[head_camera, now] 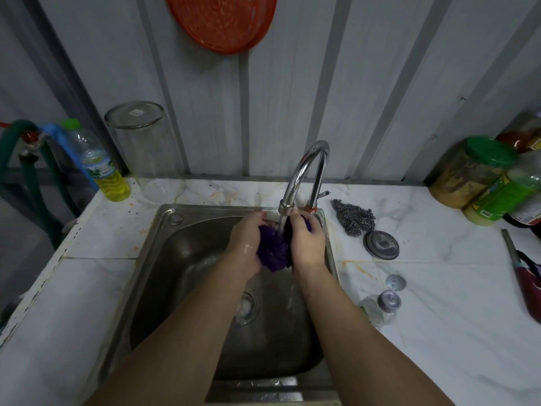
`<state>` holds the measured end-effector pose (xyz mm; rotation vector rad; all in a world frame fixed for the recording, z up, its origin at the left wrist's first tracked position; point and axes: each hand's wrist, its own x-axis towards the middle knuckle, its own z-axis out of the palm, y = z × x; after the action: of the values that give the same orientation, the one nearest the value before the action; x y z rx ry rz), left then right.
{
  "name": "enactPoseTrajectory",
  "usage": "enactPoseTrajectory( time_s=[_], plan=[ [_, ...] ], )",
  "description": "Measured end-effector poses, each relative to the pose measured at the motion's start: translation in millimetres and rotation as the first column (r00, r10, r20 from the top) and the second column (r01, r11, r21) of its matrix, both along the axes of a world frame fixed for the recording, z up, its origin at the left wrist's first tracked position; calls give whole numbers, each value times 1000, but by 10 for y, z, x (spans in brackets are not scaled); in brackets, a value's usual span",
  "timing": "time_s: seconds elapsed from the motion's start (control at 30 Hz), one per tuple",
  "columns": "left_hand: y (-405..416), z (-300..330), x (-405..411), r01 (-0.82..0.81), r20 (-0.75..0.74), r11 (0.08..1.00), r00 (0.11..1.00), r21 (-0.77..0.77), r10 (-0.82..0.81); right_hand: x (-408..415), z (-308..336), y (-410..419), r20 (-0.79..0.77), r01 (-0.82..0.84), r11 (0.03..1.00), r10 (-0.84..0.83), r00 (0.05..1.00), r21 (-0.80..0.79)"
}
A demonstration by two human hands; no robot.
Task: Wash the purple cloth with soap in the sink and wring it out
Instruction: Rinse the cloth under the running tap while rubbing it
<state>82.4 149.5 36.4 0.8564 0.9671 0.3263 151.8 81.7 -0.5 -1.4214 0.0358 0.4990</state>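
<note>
A person stands at a steel sink (187,253) set in a marble counter (439,288), both hands under a running tap (304,177). At the far left of the counter a plastic bottle (99,165) holds yellow liquid in its lower part, and beside it an upturned clear jar (146,148) holds nothing. At the far right a green-lidded jar (468,174) is filled with something brownish, with more bottles crowded around it; their contents cannot be made out. A steel scourer (354,218) and a round metal lid (380,245) lie just right of the sink. The purple cloth (273,250) is bunched between the two hands, above the basin and directly under the stream of water. The left hand (246,244) grips its left side with fingers curled round the fabric; the right hand (307,241) clutches the right side, fingers wrapped over the top. An orange strainer (222,22) hangs on the wall above.
</note>
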Motion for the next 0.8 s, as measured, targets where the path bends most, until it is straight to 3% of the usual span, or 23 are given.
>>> enactPoseTrajectory(
  time_s=[0.13, 0.27, 0.4, 0.47, 0.53, 0.57, 0.6, 0.67, 0.73, 0.8],
  plan=[
    [76, 30, -152, 390, 6, 921, 921, 24, -390, 68, -86, -48, -157, 90, 994, -78, 984, 69],
    [139, 28, -235, 495, -97, 818, 867, 293, -489, 92, -20, -54, -217, 119, 993, -114, 969, 10],
    [204, -39, -296, 810, -421, 417, 575, 412, -702, 94, 195, -53, -370, 46, 990, 7, 929, 136],
    [160, -71, -272, 833, -485, 350, 539, 429, -689, 78, 276, -89, -389, -96, 976, 166, 906, 193],
    [146, -98, -252, 775, -466, 416, 623, 476, -628, 72, 298, -133, -336, -186, 954, 259, 906, 233],
    [144, -87, -265, 727, -416, 498, 682, 472, -601, 67, 288, -163, -296, -202, 951, 269, 916, 236],
    [151, -87, -277, 672, -331, 605, 738, 427, -587, 67, 266, -193, -259, -209, 949, 269, 927, 236],
    [154, -71, -295, 618, -93, 761, 785, 198, -613, 30, 198, -255, -228, -263, 926, 326, 917, 269],
    [101, -15, -307, 637, 80, 770, 769, -16, -634, -22, 110, -285, -276, -331, 875, 436, 857, 354],
    [53, 10, -302, 655, 148, 741, 755, -145, -639, -39, 62, -271, -291, -304, 829, 470, 833, 469]
  ],
)
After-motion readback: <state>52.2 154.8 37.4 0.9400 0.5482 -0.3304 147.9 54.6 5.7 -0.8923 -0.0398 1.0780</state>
